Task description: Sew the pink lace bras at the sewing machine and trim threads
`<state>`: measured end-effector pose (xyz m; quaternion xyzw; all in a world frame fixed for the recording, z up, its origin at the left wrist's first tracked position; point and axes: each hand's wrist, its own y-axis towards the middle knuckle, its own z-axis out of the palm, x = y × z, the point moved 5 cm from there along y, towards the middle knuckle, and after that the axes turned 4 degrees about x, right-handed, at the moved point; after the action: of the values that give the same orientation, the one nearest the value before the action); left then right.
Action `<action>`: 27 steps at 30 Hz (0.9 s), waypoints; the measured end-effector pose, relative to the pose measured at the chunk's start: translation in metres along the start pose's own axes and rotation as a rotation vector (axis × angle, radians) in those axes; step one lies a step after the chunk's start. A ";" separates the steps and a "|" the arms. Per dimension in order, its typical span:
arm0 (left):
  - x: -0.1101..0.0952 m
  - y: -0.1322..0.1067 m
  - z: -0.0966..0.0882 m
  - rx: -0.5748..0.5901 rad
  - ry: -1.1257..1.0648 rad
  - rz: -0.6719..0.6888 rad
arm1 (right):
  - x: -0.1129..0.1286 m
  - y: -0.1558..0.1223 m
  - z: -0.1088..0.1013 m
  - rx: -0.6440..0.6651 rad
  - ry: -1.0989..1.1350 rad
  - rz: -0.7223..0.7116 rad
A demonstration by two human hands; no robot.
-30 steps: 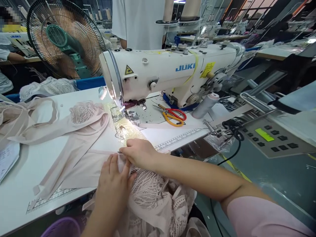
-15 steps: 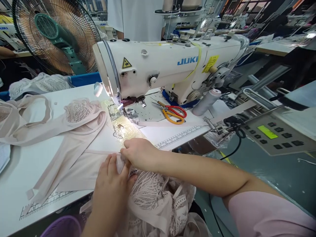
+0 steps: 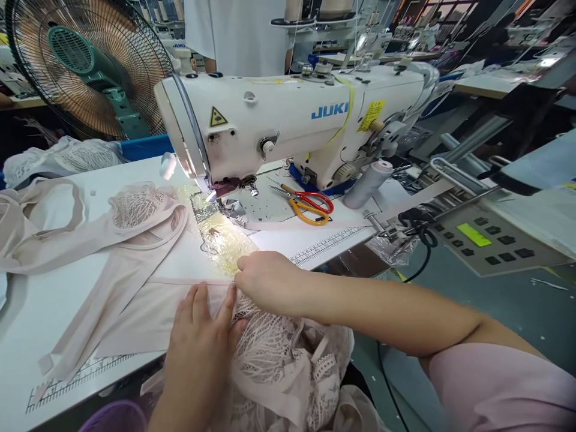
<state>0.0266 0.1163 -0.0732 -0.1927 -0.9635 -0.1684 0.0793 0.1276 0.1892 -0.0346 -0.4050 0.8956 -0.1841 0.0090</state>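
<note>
My left hand lies with its fingers spread on a pale pink fabric panel, pressing it near the table's front edge. Just right of its index finger, my right hand is closed in a pinch at the end of the panel's upper edge; the fingertips are partly hidden. Below both hands, a pale pink lace garment bunches and hangs over the table edge. More of the pink fabric, straps and a lace cup, lies to the left. A yellowish, film-covered patch is on the table beyond my hands.
A white sewing machine stands across the table, with scissors and a grey thread cone beside it. A control panel is at right, a fan at back left, and a purple basket below. Another person stands behind the machine.
My right hand has moved slightly right, away from my left fingers. The fabric fold between my hands now lies flatter. The whole view has shifted a little.
</note>
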 end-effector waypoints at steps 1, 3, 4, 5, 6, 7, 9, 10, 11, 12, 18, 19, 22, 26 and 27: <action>0.000 0.000 0.001 0.002 0.002 -0.001 | -0.002 -0.003 -0.001 -0.005 0.009 0.011; 0.001 -0.001 0.002 -0.003 0.006 -0.007 | -0.006 -0.009 -0.002 -0.071 0.070 0.035; 0.002 -0.002 0.002 -0.011 0.007 -0.010 | -0.008 -0.013 -0.003 -0.134 0.123 0.036; 0.001 -0.002 0.003 -0.017 0.008 -0.013 | -0.011 -0.016 -0.004 -0.207 0.193 0.032; 0.001 -0.002 0.003 -0.021 0.008 -0.015 | -0.014 -0.020 -0.003 -0.276 0.277 0.029; 0.001 -0.002 0.003 -0.024 0.009 -0.019 | -0.018 -0.023 -0.002 -0.328 0.376 0.034; -0.001 -0.003 0.003 -0.026 0.017 -0.034 | -0.027 -0.027 0.003 -0.364 0.615 0.039; -0.001 -0.003 0.002 -0.026 0.023 -0.042 | -0.031 -0.028 0.007 -0.355 0.737 0.034; -0.002 -0.003 0.002 -0.028 0.030 -0.048 | -0.034 -0.028 0.009 -0.342 0.837 0.021; -0.003 -0.003 0.001 -0.032 0.038 -0.054 | -0.036 -0.028 0.011 -0.335 0.901 0.001; -0.001 -0.007 0.001 0.030 0.054 -0.086 | -0.039 -0.028 -0.006 -0.479 0.545 -0.031; 0.000 -0.008 0.002 0.048 0.046 -0.092 | -0.035 -0.028 -0.009 -0.505 0.454 -0.039; 0.001 -0.011 0.004 0.073 0.007 -0.096 | -0.023 -0.021 -0.009 -0.519 0.328 -0.042; 0.000 -0.014 0.010 0.063 -0.036 -0.080 | -0.009 -0.004 0.010 -0.378 0.240 -0.010; 0.000 -0.015 0.011 0.066 -0.042 -0.080 | -0.007 0.000 0.015 -0.348 0.199 0.002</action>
<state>0.0199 0.1072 -0.0879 -0.1546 -0.9769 -0.1356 0.0586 0.1349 0.1897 -0.0500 -0.3795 0.9107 -0.0658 -0.1496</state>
